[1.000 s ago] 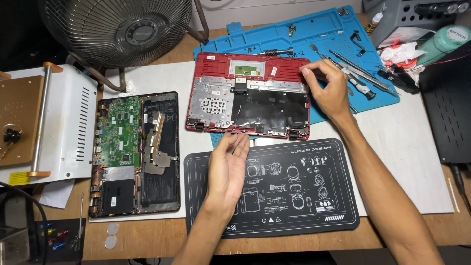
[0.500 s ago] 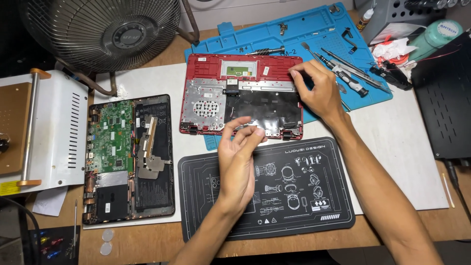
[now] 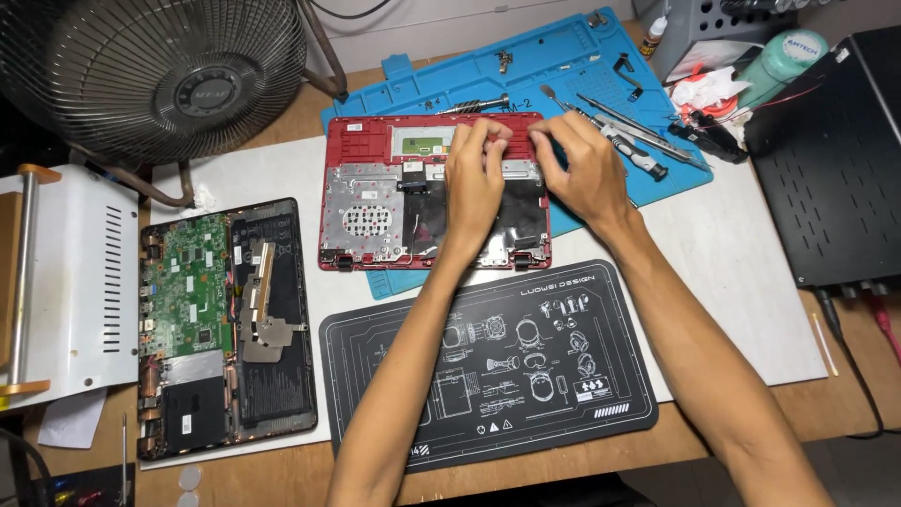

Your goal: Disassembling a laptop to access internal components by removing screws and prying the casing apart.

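A red laptop shell (image 3: 375,202) lies open-side up on the blue work mat (image 3: 563,56), showing metal shielding and a touchpad board. My left hand (image 3: 474,183) rests over the middle of the shell, fingertips pressed at its far edge near the touchpad. Close beside it, my right hand (image 3: 582,164) has its fingers curled down on the same far edge at the right. Whether either hand pinches a small part is hidden by the fingers.
An opened black laptop base with a green circuit board (image 3: 221,319) lies at the left. A black printed mat (image 3: 497,361) is in front. Screwdrivers and tweezers (image 3: 619,127) lie right of the shell. A fan (image 3: 160,75), a white metal unit (image 3: 70,282) and a black box (image 3: 835,150) surround the area.
My left hand moved from the shell's near edge up to its far edge. My right hand slid left along that edge to meet it. The view shifted slightly.
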